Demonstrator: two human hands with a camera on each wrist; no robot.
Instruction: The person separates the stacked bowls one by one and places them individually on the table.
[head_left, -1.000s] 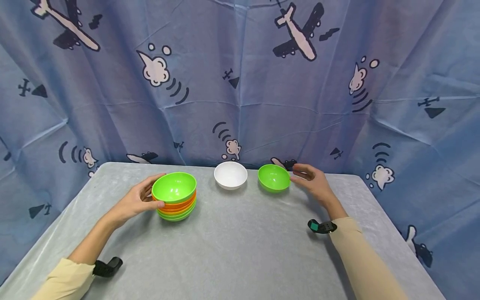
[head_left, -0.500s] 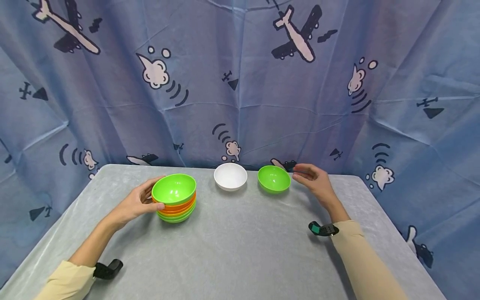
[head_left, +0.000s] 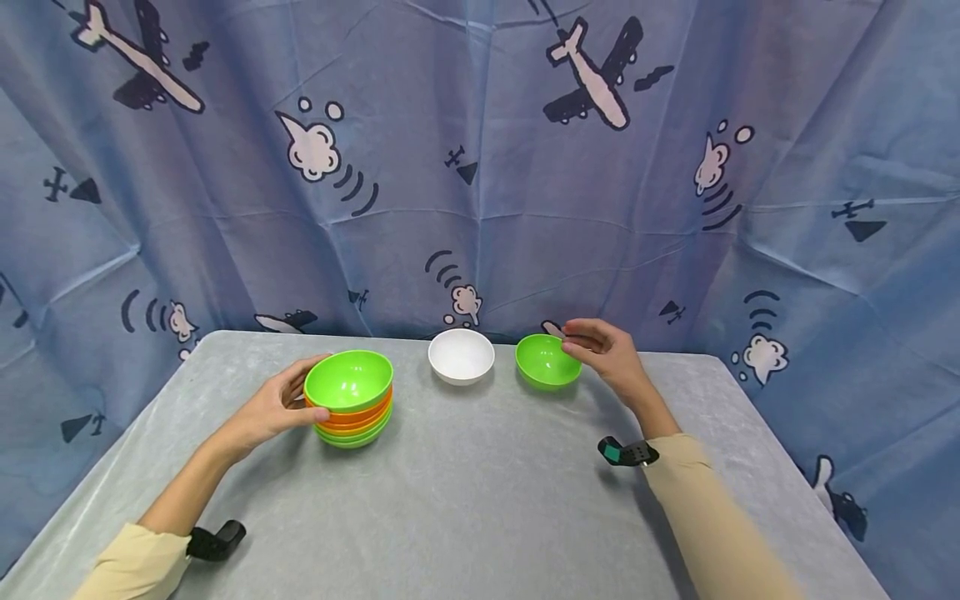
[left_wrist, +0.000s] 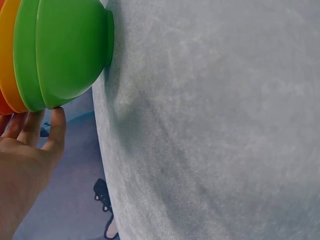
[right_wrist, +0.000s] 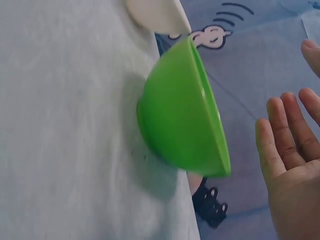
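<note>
My left hand [head_left: 264, 411] grips the left side of a stack of bowls [head_left: 352, 407], thumb at the front and fingers behind. A bright green bowl [head_left: 349, 382] tops the stack, with orange, yellow and green ones beneath. In the left wrist view several fingertips [left_wrist: 56, 116] lie against the lower bowls of the stack. Over at the right, my right hand [head_left: 611, 358] is above the right rim of a single green bowl [head_left: 546, 367], fingers loosely bent. The right wrist view shows these fingers [right_wrist: 280, 137] spread and apart from that bowl, holding nothing.
Between the stack and the single green bowl stands a white bowl [head_left: 461, 357], near the back edge of the grey-covered table [head_left: 480, 500]. A blue curtain [head_left: 420, 167] printed with airplanes hangs close behind the table.
My right hand has moved left, from beside the single green bowl to over its right rim. The left hand keeps its grip on the stack, and the bowls stay in place.
</note>
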